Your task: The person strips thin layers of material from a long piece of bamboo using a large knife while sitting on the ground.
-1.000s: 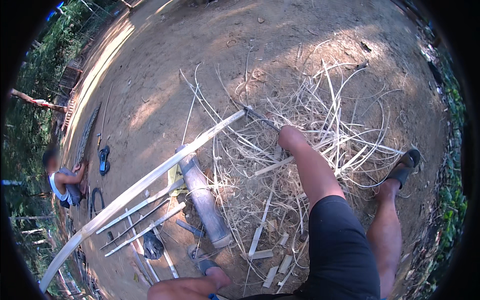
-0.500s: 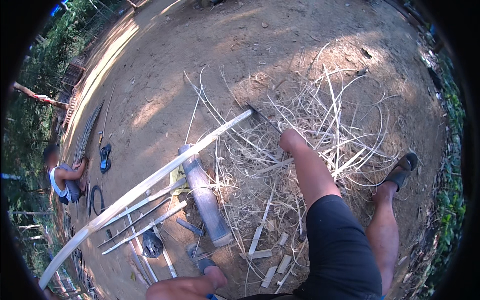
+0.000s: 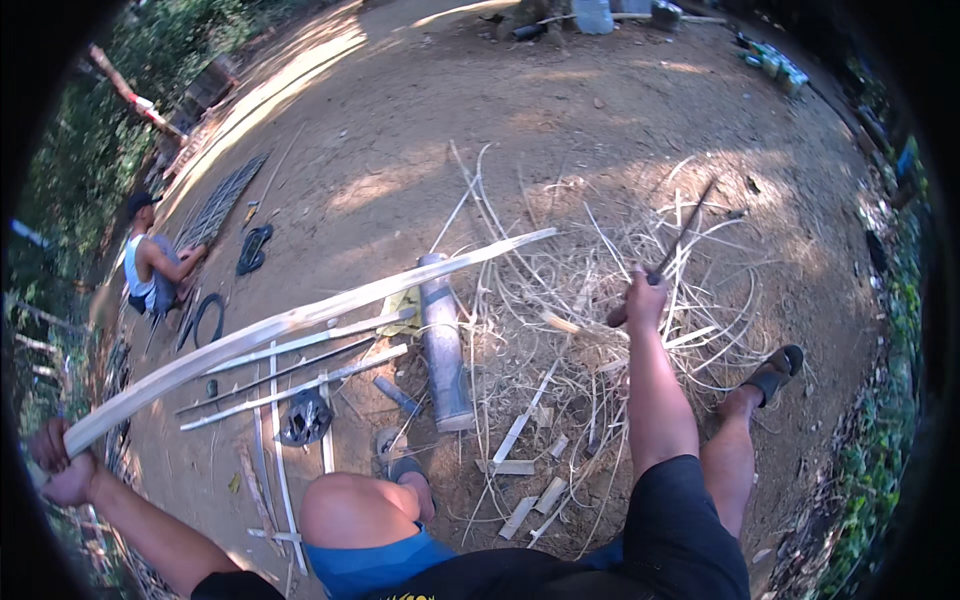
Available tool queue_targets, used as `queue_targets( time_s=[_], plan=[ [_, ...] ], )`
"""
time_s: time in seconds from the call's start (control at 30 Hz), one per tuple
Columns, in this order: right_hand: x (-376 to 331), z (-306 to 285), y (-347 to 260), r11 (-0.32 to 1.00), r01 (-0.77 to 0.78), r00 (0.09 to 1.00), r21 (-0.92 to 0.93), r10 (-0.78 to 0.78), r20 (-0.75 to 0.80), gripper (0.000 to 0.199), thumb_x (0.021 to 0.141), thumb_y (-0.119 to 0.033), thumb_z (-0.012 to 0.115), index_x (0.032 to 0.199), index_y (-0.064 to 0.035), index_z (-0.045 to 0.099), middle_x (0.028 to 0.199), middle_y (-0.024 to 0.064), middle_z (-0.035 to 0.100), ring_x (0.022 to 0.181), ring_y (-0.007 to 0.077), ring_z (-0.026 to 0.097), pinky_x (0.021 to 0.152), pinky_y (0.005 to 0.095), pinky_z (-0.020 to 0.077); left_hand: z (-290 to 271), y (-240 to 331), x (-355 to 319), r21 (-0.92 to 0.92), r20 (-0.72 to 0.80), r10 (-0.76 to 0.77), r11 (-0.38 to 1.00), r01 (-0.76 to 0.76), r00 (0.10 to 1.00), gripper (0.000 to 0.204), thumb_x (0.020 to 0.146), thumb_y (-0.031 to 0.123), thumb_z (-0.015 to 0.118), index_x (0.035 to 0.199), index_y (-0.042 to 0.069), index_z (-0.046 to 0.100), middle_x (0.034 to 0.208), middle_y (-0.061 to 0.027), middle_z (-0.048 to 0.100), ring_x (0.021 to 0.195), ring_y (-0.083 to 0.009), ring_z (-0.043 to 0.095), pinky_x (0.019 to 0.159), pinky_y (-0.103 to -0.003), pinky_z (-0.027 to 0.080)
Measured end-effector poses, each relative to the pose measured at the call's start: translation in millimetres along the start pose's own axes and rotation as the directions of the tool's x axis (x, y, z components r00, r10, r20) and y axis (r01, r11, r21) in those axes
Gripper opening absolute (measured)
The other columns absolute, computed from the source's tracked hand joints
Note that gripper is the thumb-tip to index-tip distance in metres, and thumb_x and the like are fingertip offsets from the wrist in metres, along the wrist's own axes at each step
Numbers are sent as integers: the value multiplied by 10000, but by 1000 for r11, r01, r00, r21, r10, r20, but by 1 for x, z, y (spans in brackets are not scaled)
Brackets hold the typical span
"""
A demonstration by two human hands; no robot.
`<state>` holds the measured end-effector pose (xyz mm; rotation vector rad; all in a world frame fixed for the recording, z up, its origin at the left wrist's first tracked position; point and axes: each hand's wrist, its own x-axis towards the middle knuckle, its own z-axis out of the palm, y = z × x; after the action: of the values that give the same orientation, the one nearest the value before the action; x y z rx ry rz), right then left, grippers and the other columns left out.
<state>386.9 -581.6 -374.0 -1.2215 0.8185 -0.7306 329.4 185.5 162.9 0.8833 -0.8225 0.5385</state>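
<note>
A long pale bamboo strip (image 3: pixel 300 318) slants from the lower left toward the middle, its far part passing over a short thick log (image 3: pixel 446 365). My left hand (image 3: pixel 72 478) grips its near end at the left rim, fingers wrapped round it. My right hand (image 3: pixel 643 296) is closed on the handle of a long dark-bladed machete (image 3: pixel 688 230). The blade points up and away, apart from the strip. Beneath my right hand spreads a tangled heap of thin pale shavings (image 3: pixel 600 345).
Several split strips (image 3: pixel 300 402) lie left of the log, beside a black plastic bag (image 3: pixel 305 418). Pale offcuts (image 3: pixel 549 494) lie near my feet. At the far left a person (image 3: pixel 150 262) sits by a dark woven panel (image 3: pixel 225 205). A black hose coil (image 3: pixel 208 320) lies nearby.
The machete has come away from the strip's far end and swung up to the right. My left hand has come into view. The head view has shifted.
</note>
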Motion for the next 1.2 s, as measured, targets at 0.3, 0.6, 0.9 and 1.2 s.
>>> queue_targets(
  time_s=[0.3,0.6,0.9,1.2],
  plan=[
    [-44,-136,-124,892,158,944,423,-12,-329,149,972,-199,628,1041,-83,565,710,45,557,641,168,558,624,315,507,98,-12,-58,54,71,-94,994,91,993,753,775,805,539,897,64,482,700,-8,416,671,-144,449,629,-273,432],
    [-251,-190,-73,947,-261,956,190,280,-83,288,976,-139,580,1244,-50,521,671,19,494,568,153,521,529,298,473,52,187,-99,550,-615,392,835,16,684,937,937,660,448,1494,15,58,1233,-193,488,1144,-327,531,1060,-558,400],
    [-347,-160,-102,932,-326,854,-157,362,373,206,962,-122,576,1149,-38,555,678,4,495,538,126,507,489,276,453,42,257,-145,131,-241,252,965,-226,937,533,1034,528,314,968,44,527,667,8,358,585,-116,346,544,-268,318],
    [-446,-126,-205,902,352,722,-250,-92,686,285,928,-57,615,1205,-31,552,750,-20,518,632,57,448,559,226,356,150,253,-148,-166,92,281,950,-264,955,406,954,489,552,913,87,514,673,53,358,569,-72,318,533,-240,283]
  ],
)
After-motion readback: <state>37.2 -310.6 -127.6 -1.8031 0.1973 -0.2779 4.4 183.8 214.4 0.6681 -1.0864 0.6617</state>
